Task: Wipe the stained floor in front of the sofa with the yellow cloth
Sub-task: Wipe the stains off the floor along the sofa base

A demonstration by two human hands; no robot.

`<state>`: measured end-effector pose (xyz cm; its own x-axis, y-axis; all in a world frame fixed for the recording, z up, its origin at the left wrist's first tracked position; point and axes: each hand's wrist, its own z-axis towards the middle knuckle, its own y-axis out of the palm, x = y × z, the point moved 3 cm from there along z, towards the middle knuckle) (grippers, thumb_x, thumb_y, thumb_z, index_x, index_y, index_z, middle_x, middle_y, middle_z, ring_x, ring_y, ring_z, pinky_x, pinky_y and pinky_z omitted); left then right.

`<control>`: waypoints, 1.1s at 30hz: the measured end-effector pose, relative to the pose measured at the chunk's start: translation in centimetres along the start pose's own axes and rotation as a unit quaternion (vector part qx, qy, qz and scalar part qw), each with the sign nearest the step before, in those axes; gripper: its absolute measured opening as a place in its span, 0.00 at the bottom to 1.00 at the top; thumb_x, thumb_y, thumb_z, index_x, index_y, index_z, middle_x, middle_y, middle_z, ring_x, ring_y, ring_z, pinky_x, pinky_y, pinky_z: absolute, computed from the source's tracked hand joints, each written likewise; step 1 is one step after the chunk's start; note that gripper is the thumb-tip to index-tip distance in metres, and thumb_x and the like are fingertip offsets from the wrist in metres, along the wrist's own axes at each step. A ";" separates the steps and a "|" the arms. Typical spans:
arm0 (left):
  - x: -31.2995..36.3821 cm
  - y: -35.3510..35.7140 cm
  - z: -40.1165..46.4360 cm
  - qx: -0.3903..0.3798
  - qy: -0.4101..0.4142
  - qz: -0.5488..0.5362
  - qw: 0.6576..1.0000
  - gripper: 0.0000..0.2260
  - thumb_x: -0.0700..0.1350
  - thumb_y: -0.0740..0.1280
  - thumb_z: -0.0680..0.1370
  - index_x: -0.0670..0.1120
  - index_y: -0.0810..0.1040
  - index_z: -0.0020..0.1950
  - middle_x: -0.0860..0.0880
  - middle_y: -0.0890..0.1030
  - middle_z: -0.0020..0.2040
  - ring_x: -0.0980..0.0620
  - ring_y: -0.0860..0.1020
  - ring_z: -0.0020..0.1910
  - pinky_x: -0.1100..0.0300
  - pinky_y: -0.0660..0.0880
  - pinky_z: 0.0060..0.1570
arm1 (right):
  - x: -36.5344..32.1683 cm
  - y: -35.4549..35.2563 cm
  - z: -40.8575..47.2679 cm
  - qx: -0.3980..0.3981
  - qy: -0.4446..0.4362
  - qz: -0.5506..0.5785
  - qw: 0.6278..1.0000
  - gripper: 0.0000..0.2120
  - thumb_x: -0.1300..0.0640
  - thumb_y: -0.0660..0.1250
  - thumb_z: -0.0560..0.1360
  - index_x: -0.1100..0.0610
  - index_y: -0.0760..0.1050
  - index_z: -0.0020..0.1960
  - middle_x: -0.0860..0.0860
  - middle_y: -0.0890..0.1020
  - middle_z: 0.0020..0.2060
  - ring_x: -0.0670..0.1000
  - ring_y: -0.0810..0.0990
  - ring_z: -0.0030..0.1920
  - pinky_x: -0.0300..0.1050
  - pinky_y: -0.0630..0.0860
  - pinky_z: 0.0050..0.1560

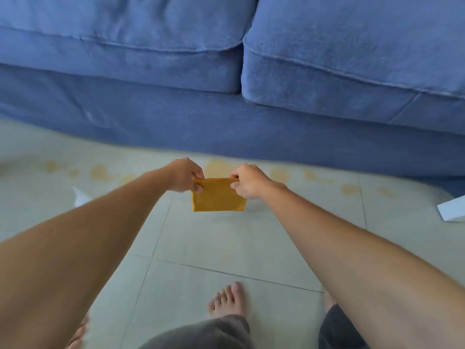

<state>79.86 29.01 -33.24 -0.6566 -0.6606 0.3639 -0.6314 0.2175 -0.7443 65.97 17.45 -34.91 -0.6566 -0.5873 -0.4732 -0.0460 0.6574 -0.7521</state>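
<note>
Folded yellow cloth (218, 195) held in the air above the tiled floor (226, 243), pinched at its 2 top corners by left hand (185, 175) and right hand (247, 181), fingers clamped on fabric. Yellowish stains (217, 167) strung along the blue sofa (226, 71) base. Possibly paper scrap (451, 209) at right.

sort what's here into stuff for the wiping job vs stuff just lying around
For the job:
- yellow cloth, folded, pinched at its top corners by the left hand and right hand
- stains on the floor, in a band along the sofa

Lying about:
- white scrap, floor on the left
- white paper, right edge
</note>
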 end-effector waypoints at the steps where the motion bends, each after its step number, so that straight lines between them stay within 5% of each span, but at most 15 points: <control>1: -1.0 0.7 0.7 -0.013 -0.005 -0.010 1.000 0.11 0.43 0.73 0.74 0.45 0.81 0.56 0.45 0.80 0.56 0.44 0.79 0.45 0.54 0.79 0.45 | 0.2 0.9 0.7 -0.009 -0.001 0.004 1.000 0.11 0.58 0.63 0.80 0.56 0.80 0.58 0.54 0.79 0.52 0.58 0.78 0.54 0.47 0.74 0.52; 6: -4.6 2.0 4.4 -0.015 -0.044 -0.094 0.995 0.07 0.41 0.74 0.73 0.49 0.81 0.50 0.44 0.83 0.53 0.40 0.82 0.50 0.49 0.81 0.53 | 0.5 3.1 4.8 -0.002 0.000 0.027 1.000 0.12 0.58 0.64 0.79 0.55 0.80 0.60 0.57 0.81 0.58 0.60 0.79 0.58 0.49 0.76 0.59; 9: -5.8 1.3 6.8 0.141 -0.078 -0.122 0.979 0.12 0.40 0.71 0.75 0.47 0.80 0.58 0.43 0.83 0.55 0.43 0.79 0.48 0.56 0.76 0.50 | 0.9 3.2 7.0 0.091 -0.018 0.052 0.994 0.15 0.59 0.64 0.78 0.53 0.78 0.63 0.55 0.81 0.61 0.58 0.77 0.62 0.50 0.75 0.63; 12: -6.6 2.4 8.4 0.258 -0.093 -0.067 0.959 0.23 0.44 0.69 0.76 0.45 0.70 0.70 0.43 0.77 0.66 0.41 0.74 0.64 0.50 0.72 0.63 | 2.4 4.0 7.1 0.179 -0.054 0.063 0.980 0.15 0.58 0.64 0.77 0.54 0.76 0.64 0.53 0.80 0.61 0.56 0.75 0.63 0.51 0.73 0.64; 19: -4.3 11.1 10.7 0.260 -0.006 0.020 0.965 0.30 0.57 0.59 0.79 0.43 0.60 0.77 0.42 0.59 0.79 0.43 0.53 0.79 0.50 0.55 0.77 | 12.6 10.2 2.6 0.357 0.038 -0.039 0.932 0.19 0.51 0.60 0.75 0.56 0.77 0.62 0.55 0.82 0.58 0.59 0.78 0.57 0.51 0.71 0.60; 23: -3.2 15.0 11.8 0.236 -0.020 0.052 0.970 0.30 0.64 0.50 0.79 0.59 0.48 0.80 0.41 0.43 0.81 0.39 0.42 0.79 0.46 0.40 0.78 | 16.9 12.7 1.4 0.342 0.051 -0.097 0.933 0.23 0.51 0.57 0.78 0.57 0.73 0.70 0.59 0.76 0.69 0.61 0.74 0.67 0.55 0.66 0.71; 27: -4.6 16.2 12.2 0.248 -0.025 0.088 0.965 0.28 0.67 0.45 0.78 0.65 0.42 0.78 0.42 0.40 0.81 0.39 0.40 0.79 0.44 0.40 0.78 | 17.4 13.8 1.2 0.330 0.029 -0.112 0.937 0.24 0.49 0.55 0.80 0.55 0.70 0.74 0.59 0.70 0.75 0.61 0.68 0.74 0.59 0.56 0.78; 33: -6.3 15.1 13.2 0.257 -0.025 0.091 0.962 0.29 0.70 0.45 0.76 0.69 0.43 0.76 0.43 0.40 0.81 0.38 0.39 0.79 0.43 0.38 0.77 | 17.4 13.8 1.2 0.343 0.029 -0.117 0.931 0.24 0.50 0.57 0.80 0.53 0.69 0.75 0.59 0.69 0.76 0.61 0.66 0.75 0.61 0.57 0.78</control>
<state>79.95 27.00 -54.17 -0.7076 -0.6824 0.1834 -0.2122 -0.0423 -0.9763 54.83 15.78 -54.03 -0.7299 -0.6369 -0.2482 0.2856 0.0458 -0.9572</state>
